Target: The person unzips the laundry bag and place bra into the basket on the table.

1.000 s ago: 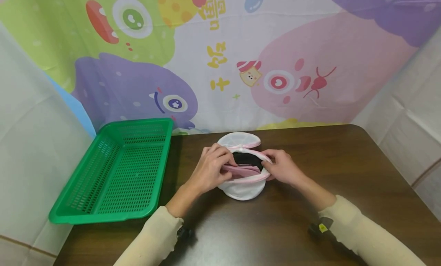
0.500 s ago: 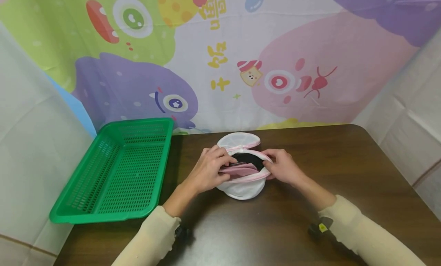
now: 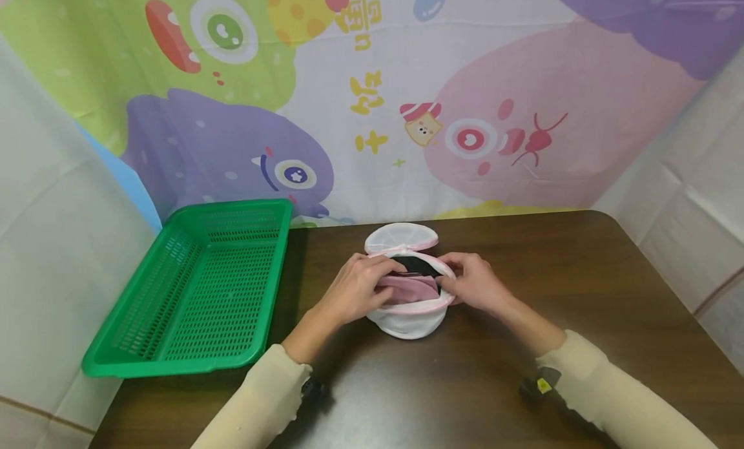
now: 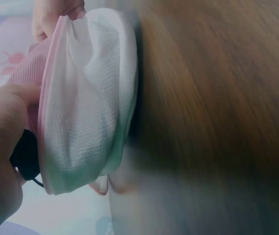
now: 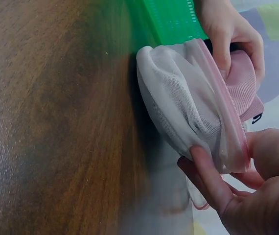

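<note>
Pink ribbed cloth runs left-right in mesh laundry bag; left hand nearer, pinching its left end; right hand grips rim.

This looks like a small desk nook closed in on three sides, though whether it belongs to a home, a studio or some other room cannot be told. A dark brown, wood-grained desk with a rounded far corner stands against a white hanging cloth printed with green, purple and pink cartoon monsters. Creased off-white side coverings with thin brown lines flank it on left and right.
</note>
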Demonstrator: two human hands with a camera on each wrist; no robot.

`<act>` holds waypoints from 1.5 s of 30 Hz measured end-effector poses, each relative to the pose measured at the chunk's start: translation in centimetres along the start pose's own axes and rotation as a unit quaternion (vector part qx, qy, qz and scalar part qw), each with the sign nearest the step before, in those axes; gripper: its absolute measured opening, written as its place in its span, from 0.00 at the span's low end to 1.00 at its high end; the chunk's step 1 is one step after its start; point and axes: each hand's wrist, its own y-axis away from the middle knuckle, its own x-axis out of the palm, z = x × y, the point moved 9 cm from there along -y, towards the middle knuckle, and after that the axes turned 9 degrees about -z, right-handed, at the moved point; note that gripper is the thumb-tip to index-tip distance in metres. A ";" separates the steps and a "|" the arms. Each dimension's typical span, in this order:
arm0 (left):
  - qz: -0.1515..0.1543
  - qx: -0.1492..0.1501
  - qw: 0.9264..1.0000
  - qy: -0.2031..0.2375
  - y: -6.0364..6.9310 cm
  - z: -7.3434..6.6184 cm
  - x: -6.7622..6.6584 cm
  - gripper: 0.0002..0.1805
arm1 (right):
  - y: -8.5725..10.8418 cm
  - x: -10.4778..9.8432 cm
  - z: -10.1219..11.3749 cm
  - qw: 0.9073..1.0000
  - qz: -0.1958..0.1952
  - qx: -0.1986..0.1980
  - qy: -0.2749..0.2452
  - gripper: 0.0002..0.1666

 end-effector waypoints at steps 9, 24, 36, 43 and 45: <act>-0.015 -0.016 1.000 -0.012 -0.2 -0.1 -0.2 0.14 | -0.2 0.5 0.1 1.000 0.009 -0.013 -0.005 0.24; -0.058 -0.130 0.988 0.061 0.4 2.2 -1.6 0.15 | -0.3 0.4 0.1 1.000 0.002 -0.006 -0.004 0.23; -0.065 -0.179 0.979 0.066 0.5 2.9 -2.1 0.16 | -0.4 0.3 0.0 1.000 0.001 -0.005 -0.009 0.25; -0.038 -0.233 0.968 0.084 0.0 3.4 -2.2 0.16 | -0.3 0.2 0.0 1.000 0.000 -0.004 -0.006 0.25; -0.030 -0.245 0.965 0.086 0.0 3.4 -2.2 0.16 | -0.2 0.2 0.1 1.000 0.000 -0.003 -0.005 0.25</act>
